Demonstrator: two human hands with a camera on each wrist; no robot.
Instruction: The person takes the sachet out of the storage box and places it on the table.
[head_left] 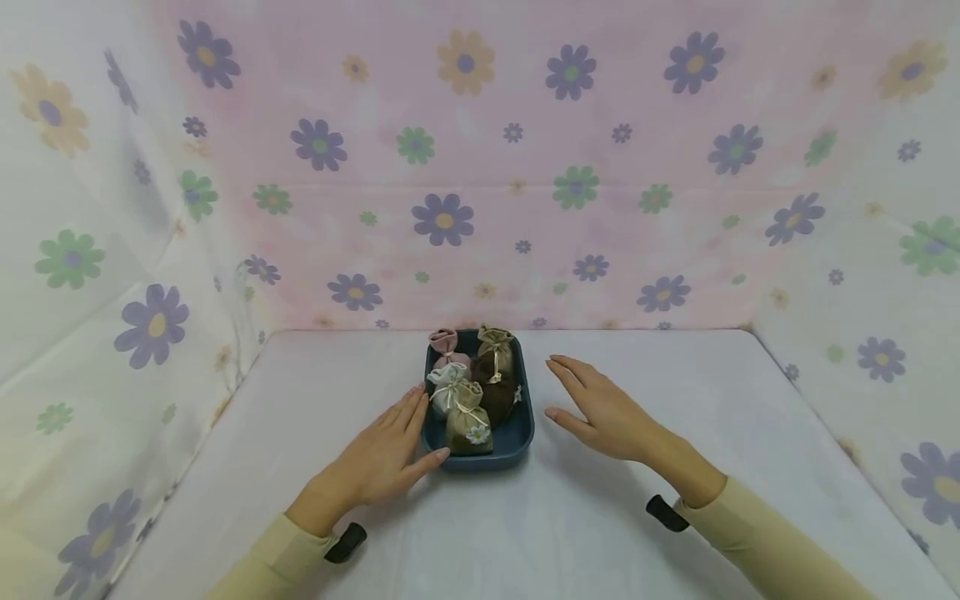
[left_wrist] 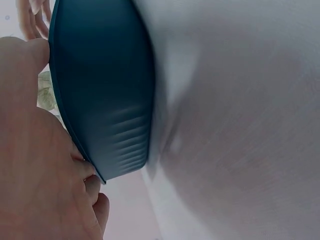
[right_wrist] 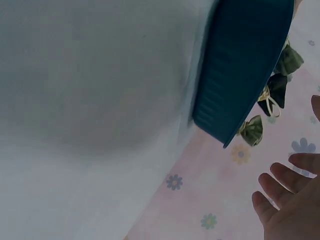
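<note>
A dark blue rectangular bin (head_left: pixel 513 446) stands on the white table, its long side running away from me. Inside lie several small drawstring pouches: a pink pouch (head_left: pixel 444 343) at the back left, a white pouch (head_left: pixel 447 385), an olive pouch (head_left: pixel 468 417) with a daisy at the front, a dark brown pouch (head_left: pixel 497 400), and another olive pouch (head_left: pixel 496 342) at the back. My left hand (head_left: pixel 386 458) rests along the bin's left rim, fingers extended and thumb at the front corner. Apart from the bin, to its right, my right hand (head_left: pixel 607 417) hovers with straight fingers, holding nothing.
A pink flowered cloth backdrop (head_left: pixel 495 275) rises behind the table (head_left: pixel 337 358). White flowered cloth walls (head_left: pixel 97 333) flank the left and right sides. A dark band (head_left: pixel 347 543) sits at each wrist.
</note>
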